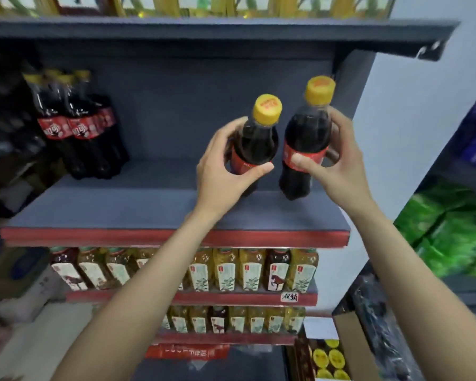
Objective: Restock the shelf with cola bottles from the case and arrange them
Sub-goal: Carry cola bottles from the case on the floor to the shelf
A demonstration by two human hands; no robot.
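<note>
Two cola bottles with yellow caps and red labels are over the right part of the grey shelf [138,207]. My left hand [223,171] grips the left bottle [254,141] around its label. My right hand [333,166] grips the right bottle [307,138] the same way; its base is at the shelf surface. Several more cola bottles [77,127] stand grouped at the shelf's back left. The open cardboard case [327,358] with yellow-capped bottles sits on the floor at lower right.
Rows of tea bottles [248,270] fill the two shelves below. Another shelf board [231,31] hangs overhead. The shelf's middle between the two groups is bare grey board. Green packages [451,232] lie on a rack to the right.
</note>
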